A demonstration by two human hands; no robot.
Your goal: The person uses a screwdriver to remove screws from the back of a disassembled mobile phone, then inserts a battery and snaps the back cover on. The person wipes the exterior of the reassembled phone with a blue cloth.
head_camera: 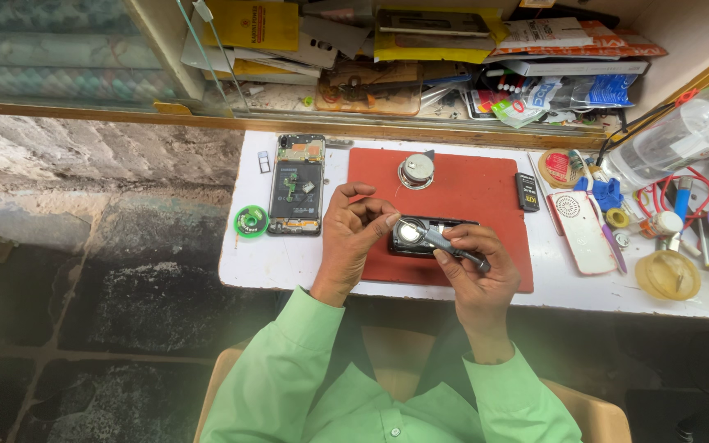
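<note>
Head view: a small black device (420, 238) with a round silvery part lies on the red mat (486, 193), right under both hands. The right hand (473, 267) pinches a grey metal tool (441, 240) onto it; the left hand (359, 230), fingers curled, steadies its edge. Beyond the left hand on the white desk (289, 262) lies an opened smartphone (296, 184).

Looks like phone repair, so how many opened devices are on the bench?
2: an opened smartphone lying left of the red mat; a small black device on it under both hands. Clutter may hide others.
</note>
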